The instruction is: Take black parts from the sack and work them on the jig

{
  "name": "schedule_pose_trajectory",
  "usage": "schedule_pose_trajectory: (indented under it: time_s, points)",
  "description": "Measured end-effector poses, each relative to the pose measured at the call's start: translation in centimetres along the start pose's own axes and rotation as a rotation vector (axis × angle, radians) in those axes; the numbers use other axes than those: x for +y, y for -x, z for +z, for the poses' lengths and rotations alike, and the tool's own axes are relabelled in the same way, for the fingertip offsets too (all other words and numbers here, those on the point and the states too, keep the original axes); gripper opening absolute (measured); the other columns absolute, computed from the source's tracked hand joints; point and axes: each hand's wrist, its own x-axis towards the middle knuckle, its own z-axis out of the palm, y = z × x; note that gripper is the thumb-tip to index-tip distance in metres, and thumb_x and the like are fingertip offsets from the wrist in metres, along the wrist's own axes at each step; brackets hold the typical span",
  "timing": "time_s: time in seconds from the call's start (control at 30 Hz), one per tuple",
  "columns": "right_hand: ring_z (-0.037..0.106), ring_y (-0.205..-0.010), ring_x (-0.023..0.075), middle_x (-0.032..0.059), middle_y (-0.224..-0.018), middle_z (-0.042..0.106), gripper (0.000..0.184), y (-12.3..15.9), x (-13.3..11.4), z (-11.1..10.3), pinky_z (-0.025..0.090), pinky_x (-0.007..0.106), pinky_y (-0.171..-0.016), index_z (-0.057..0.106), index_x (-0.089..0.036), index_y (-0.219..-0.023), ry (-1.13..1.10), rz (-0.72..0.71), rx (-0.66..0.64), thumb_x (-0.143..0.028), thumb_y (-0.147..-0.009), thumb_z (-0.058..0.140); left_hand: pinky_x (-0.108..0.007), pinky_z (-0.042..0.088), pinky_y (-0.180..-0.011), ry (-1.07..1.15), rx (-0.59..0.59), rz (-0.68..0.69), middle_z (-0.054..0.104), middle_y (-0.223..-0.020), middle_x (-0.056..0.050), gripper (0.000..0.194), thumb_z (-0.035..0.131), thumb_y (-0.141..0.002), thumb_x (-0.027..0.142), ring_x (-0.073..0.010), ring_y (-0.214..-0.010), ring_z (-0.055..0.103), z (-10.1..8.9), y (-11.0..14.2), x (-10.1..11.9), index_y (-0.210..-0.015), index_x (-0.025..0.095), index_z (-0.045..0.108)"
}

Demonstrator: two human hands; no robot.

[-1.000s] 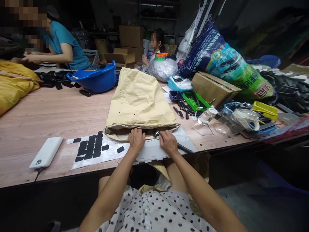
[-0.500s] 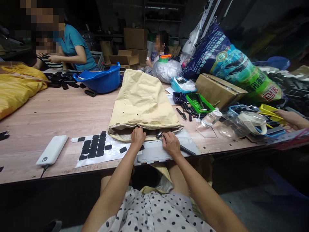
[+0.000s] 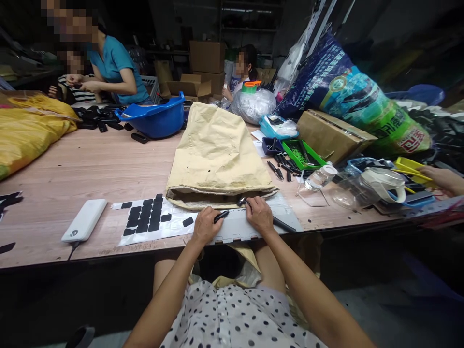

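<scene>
My left hand point(image 3: 206, 224) is closed on a small glossy black part point(image 3: 221, 216), just in front of the paper sack's mouth. My right hand point(image 3: 259, 213) grips a small hammer; its metal head point(image 3: 242, 201) points left and its black handle point(image 3: 284, 224) sticks out to the right. Both hands are over a grey board point(image 3: 237, 224) at the table's front edge. The cream paper sack point(image 3: 221, 150) lies flat behind them, its dark mouth gaping toward me. Left of my hands, a white sheet point(image 3: 125, 232) carries rows of black rounded stickers point(image 3: 145, 215).
A white power bank point(image 3: 85, 220) with a cable lies left. Behind are a blue basin point(image 3: 154, 118), a green tray point(image 3: 302, 154) and a cardboard box point(image 3: 333, 133). At right stand a bottle point(image 3: 321, 176) and a clear jug point(image 3: 357, 193). Co-workers point(image 3: 116, 67) sit across; another person's hand point(image 3: 442, 179) reaches in.
My left hand has come out of the sack's mouth toward me, now with a black part in its fingers. My right hand keeps the hammer in nearly the same place.
</scene>
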Motion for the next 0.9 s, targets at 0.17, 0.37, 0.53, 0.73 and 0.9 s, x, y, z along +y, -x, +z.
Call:
schedule_pose_trajectory:
  time_s: [0.17,0.37,0.53,0.73,0.9]
  points:
    - [0.050,-0.086,0.0229,0.0080,-0.090,0.060,0.020,0.2,-0.1,-0.1,0.040,0.032,-0.078,0.068,-0.019,-0.102,-0.009,0.023,0.026,-0.019,-0.089,0.053,-0.035,0.050,-0.081,0.060,-0.011,-0.018,0.064,-0.083,-0.002,0.021,0.073,-0.078,0.025,-0.0206,-0.082,0.061,0.2,-0.5,-0.7,-0.098,0.024,0.072]
    - [0.052,-0.087,0.0235,0.0084,-0.089,0.062,0.014,0.3,-0.1,-0.6,0.038,0.033,-0.073,0.069,-0.020,-0.091,0.008,0.139,-0.023,-0.022,-0.090,0.055,-0.035,0.050,-0.081,0.105,-0.026,-0.030,0.065,-0.083,-0.001,0.014,0.070,-0.079,0.023,-0.0201,-0.081,0.061,0.0,-0.7,-0.7,-0.093,0.023,0.071]
    - [0.059,-0.089,0.0201,0.0065,-0.095,0.064,0.025,0.6,-1.7,-2.0,0.046,0.029,-0.078,0.070,-0.023,-0.103,-0.170,0.130,-0.052,-0.022,-0.097,0.046,-0.035,0.050,-0.081,0.130,-0.004,-0.009,0.066,-0.084,-0.002,0.015,0.070,-0.078,0.024,-0.0206,-0.083,0.061,0.1,-0.9,-1.2,-0.092,0.023,0.073]
    - [0.064,-0.089,0.0177,0.0050,-0.093,0.067,0.026,1.7,-5.2,-3.0,0.051,0.026,-0.080,0.070,-0.024,-0.111,-0.396,0.036,-0.069,-0.023,-0.099,0.047,-0.033,0.050,-0.079,0.155,-0.010,-0.018,0.064,-0.081,-0.001,0.017,0.070,-0.078,0.025,-0.0197,-0.081,0.060,0.0,-1.0,-1.4,-0.094,0.025,0.075]
    - [0.065,-0.088,0.0181,0.0063,-0.095,0.068,0.030,2.0,-6.5,-3.4,0.053,0.027,-0.081,0.068,-0.024,-0.119,-0.434,-0.003,-0.044,-0.024,-0.100,0.045,-0.033,0.050,-0.077,0.173,-0.002,-0.021,0.060,-0.076,-0.001,0.016,0.069,-0.078,0.022,-0.0192,-0.078,0.058,-0.1,-1.0,-1.3,-0.091,0.023,0.076]
